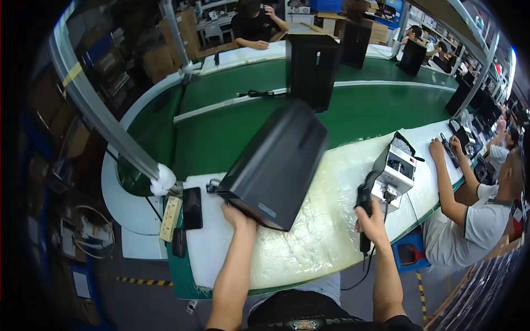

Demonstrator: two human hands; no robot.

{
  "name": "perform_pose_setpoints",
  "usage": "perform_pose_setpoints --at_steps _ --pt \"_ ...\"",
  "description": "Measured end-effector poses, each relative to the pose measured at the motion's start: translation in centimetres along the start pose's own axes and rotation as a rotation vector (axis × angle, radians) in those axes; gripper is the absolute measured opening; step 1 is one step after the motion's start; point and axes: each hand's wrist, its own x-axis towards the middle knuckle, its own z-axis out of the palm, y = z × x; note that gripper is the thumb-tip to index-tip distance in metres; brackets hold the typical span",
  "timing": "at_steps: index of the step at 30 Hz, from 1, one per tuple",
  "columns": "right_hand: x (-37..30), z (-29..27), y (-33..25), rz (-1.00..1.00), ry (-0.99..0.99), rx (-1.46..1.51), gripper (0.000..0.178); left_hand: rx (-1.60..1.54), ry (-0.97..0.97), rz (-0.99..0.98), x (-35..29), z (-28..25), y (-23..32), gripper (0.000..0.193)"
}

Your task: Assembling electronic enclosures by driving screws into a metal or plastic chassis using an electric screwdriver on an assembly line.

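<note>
My left hand point(239, 217) grips the lower end of a large black box-shaped housing point(276, 163), tilted above the padded worktop. A small label shows near its lower edge, and a short black cable end point(212, 185) sits by its left side. My right hand point(372, 223) is wrapped round a black corded electric screwdriver point(365, 196), held upright at the worktop's front edge; its tip is hard to make out. Just beyond that hand stands a silver-and-black device point(398, 165) with a fan-like opening and a black strap on top.
A black phone point(192, 208) and a cream power strip point(170, 219) lie left of the plastic-covered worktop point(287, 251). Another black housing point(312, 71) stands on the green conveyor point(221, 149). A metal post point(110, 116) rises at left. A co-worker point(469, 220) sits close on the right.
</note>
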Motion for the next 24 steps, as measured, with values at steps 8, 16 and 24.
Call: perform_pose_setpoints --at_steps 8,16,24 --pt "2.8 0.3 1.1 -0.356 -0.142 -0.625 0.061 -0.184 -0.295 0.043 -5.0 5.5 1.2 0.048" --pt "1.9 5.6 5.4 -0.800 0.306 -0.766 0.045 -0.157 -0.447 0.272 -1.2 17.9 -0.3 0.019" --pt "0.3 8.2 6.1 -0.774 0.153 -0.617 0.024 -0.090 -0.397 0.013 6.7 26.3 1.4 0.034"
